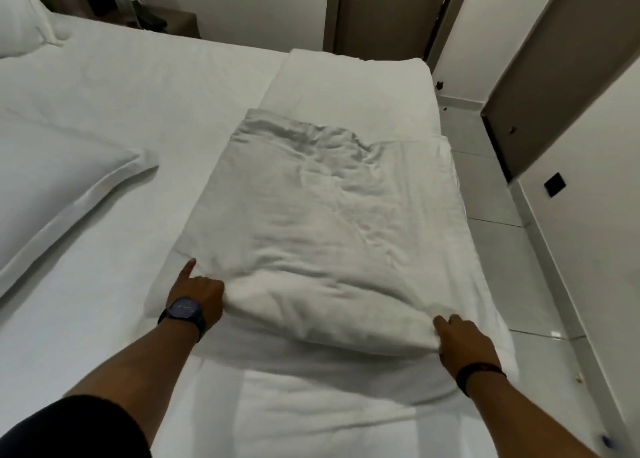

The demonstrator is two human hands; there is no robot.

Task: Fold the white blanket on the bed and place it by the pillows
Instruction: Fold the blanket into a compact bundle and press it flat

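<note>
The white blanket [322, 222] lies along the right side of the bed as a long strip, with a thick wrinkled layer doubled over on top. My left hand [195, 293] grips the near left corner of that top layer, fingers tucked under it and the thumb sticking up. At the near right corner my right hand [462, 340] holds the fold's edge, its fingers curled into the cloth. One white pillow [52, 194] rests at the left of the bed. A second pillow [20, 17] sits at the far left corner.
The bed sheet [145, 87] stretches white between the pillows and the blanket. Pale floor tiles [512, 249] run along the bed's right edge, beside brown doors [554, 76]. A dark bedside table [166, 21] with bottles stands at the far end.
</note>
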